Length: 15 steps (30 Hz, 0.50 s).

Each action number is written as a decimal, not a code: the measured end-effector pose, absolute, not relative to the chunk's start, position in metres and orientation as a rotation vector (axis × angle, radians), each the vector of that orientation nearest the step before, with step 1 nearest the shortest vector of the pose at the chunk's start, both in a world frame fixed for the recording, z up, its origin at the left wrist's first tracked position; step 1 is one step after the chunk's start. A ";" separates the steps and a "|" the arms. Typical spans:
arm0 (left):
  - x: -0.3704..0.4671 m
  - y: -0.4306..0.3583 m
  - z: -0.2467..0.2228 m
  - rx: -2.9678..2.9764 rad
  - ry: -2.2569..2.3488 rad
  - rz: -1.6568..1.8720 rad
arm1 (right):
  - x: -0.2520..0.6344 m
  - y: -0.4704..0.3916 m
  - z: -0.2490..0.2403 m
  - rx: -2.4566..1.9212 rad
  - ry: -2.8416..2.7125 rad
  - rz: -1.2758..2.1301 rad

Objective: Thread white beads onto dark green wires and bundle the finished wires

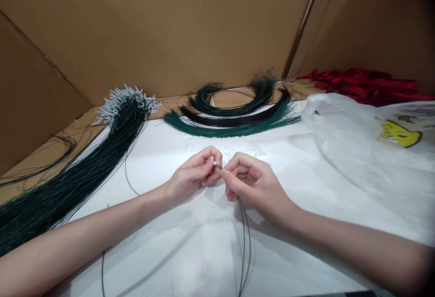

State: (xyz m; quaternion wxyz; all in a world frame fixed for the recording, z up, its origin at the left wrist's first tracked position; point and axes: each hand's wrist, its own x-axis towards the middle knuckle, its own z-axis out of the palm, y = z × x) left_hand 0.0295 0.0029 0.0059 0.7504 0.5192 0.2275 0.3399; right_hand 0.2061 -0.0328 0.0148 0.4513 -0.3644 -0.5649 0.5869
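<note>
At the centre, between two bare hands, we see a tiny white tip (215, 163) on a thin dark wire (219, 167). We judge the piece to be almost weightless, the wire slender and springy enough to bend or twist in the fingers, the tip small, smooth and easily lost from a loose pinch; the best hold seems to be on the wire just behind the tip. Our left hand (190, 174) is nearly closed, thumb and forefinger pinched together at the tip. Our right hand (258, 177), just beside it, pinches the wire between thumb and forefinger, its other fingers loosely curled. Dark strands (249, 236) hang in a narrow loop below the right hand. Under both hands lies a white sheet (163, 251), with small white bits (260, 153) scattered just beyond them. To the left rests a thick bundle of dark green wires (84, 170) with a white-tipped head (112, 104); ahead, curved green and black bundles (231, 130). To the right are a translucent plastic bag (346, 152) and red fabric (367, 82), with cardboard walls (170, 25) behind.
</note>
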 end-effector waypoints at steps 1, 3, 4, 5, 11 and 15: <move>0.030 0.003 0.006 1.133 0.498 0.744 | 0.206 -0.033 0.015 -0.901 -1.396 1.452; 0.029 0.002 0.006 1.129 0.503 0.744 | 0.206 -0.033 0.014 -0.902 -1.401 1.450; 0.029 0.002 0.006 1.126 0.506 0.745 | 0.206 -0.033 0.014 -0.902 -1.405 1.446; 0.029 0.002 0.006 1.124 0.508 0.746 | 0.206 -0.033 0.013 -0.902 -1.410 1.442; 0.029 0.002 0.006 1.131 0.511 0.751 | 0.205 -0.032 0.012 -0.904 -1.417 1.436; 0.030 0.002 0.006 1.128 0.504 0.751 | 0.206 -0.032 0.012 -0.906 -1.418 1.435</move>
